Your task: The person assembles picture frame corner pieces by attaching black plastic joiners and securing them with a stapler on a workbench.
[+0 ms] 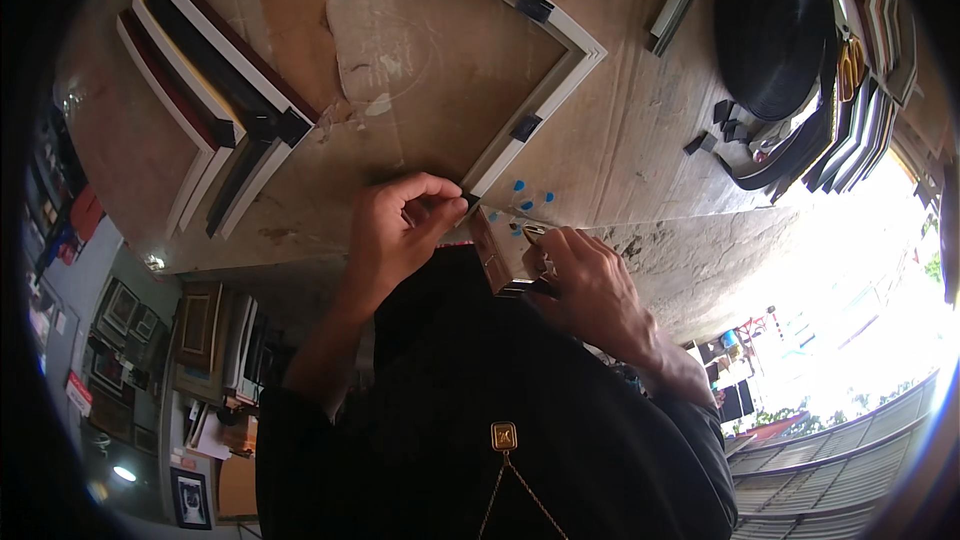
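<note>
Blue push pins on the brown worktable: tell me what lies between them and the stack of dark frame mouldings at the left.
In the head view, the white picture frame corner and the left hand lie between.

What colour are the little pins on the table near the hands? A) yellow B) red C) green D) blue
D: the small pins lying on the worktable, just above the right hand and beside the white frame, are bright blue.
</note>
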The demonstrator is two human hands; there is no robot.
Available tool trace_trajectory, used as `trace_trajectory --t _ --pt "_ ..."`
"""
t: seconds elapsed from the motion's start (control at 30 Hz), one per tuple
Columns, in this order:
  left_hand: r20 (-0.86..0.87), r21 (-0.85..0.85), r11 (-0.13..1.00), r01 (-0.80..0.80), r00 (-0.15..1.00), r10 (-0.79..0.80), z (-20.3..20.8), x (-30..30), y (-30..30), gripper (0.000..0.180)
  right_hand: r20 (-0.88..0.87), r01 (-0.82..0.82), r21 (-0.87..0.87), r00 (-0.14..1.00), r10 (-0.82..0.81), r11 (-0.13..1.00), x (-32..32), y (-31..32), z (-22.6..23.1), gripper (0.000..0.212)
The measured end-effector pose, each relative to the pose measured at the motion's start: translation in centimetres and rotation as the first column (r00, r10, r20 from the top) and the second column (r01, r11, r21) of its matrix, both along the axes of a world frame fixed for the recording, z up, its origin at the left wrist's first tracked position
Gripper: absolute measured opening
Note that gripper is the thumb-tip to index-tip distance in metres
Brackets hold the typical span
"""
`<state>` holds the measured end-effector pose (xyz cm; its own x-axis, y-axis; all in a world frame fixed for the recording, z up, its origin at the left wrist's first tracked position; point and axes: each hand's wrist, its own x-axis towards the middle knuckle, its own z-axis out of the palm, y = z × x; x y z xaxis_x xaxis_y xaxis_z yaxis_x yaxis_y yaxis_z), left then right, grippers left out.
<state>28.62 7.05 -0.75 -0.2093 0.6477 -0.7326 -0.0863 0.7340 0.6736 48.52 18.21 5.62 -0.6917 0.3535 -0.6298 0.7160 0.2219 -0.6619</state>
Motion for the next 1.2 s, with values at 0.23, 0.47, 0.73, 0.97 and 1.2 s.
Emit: trace_trajectory --t 0.23,0.47,0.73,0.97,1.2 --pt "-0.043 0.004 1.0 0.029 0.999 -0.029 -0.1 0.0 -0.2 0.015 0.024 -0.014 0.01 1.0 0.014 1.0 -0.5 -0.3 0.0 0.042" --pt "-0.046 0.035 0.999 0.023 0.999 -0.021 -0.2 0.0 -0.3 0.013 0.015 -0.042 0.036 0.999 0.042 0.998 -0.8 -0.4 0.0 0.042" --pt "-0.046 0.023 1.0 0.014 0.999 -0.013 -0.3 0.0 -0.4 0.013 0.031 -0.057 0.07 0.998 0.055 0.996 -1.2 -0.5 -0.2 0.042" --pt "-0.038 0.048 0.999 -0.004 0.999 0.006 -0.6 0.3 -0.4 0.013 0.098 -0.086 0.056 0.992 0.08 0.995 -0.4 -1.4 -2.7 0.035" --pt "-0.036 0.079 0.997 0.003 0.999 -0.001 -0.4 0.0 -0.3 0.014 -0.081 0.013 0.152 0.997 -0.001 0.988 1.0 -1.9 -2.6 0.03"
